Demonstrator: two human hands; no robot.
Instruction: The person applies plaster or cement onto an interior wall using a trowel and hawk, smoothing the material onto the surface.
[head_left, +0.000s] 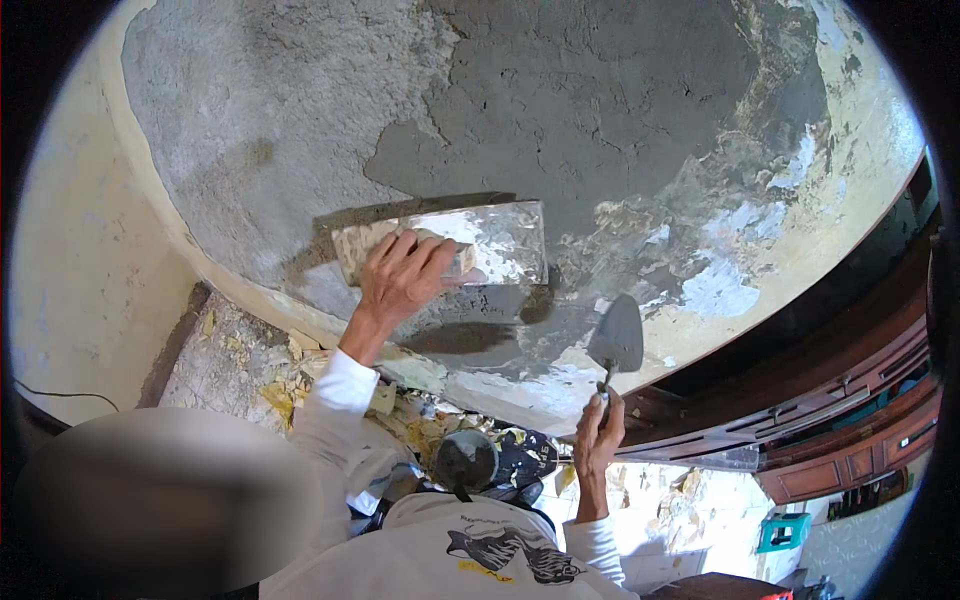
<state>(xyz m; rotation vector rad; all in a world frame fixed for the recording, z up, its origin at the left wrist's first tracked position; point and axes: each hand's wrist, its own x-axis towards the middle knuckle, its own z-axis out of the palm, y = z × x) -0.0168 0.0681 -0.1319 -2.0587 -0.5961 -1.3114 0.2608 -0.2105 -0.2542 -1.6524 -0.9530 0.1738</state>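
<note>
My left hand (398, 272) grips a rectangular plastering float (508, 240) with a pale, plaster-smeared plate, held against the wall's patch of wet grey render (590, 90). To the left of this darker patch, the render (250, 90) is lighter and rougher. Lower to the right, my right hand (598, 432) is closed around the handle of a pointed trowel (618, 335), its grey blade tilted up in front of a flaking, patchy band of wall (727, 285).
A bucket (466, 460) of grey material sits below among debris. Dark wooden cabinetry (850, 460) runs along the right, with a teal plastic item (783, 532) on the floor nearby. A bare wall (80, 280) with a hanging cable stands at the left.
</note>
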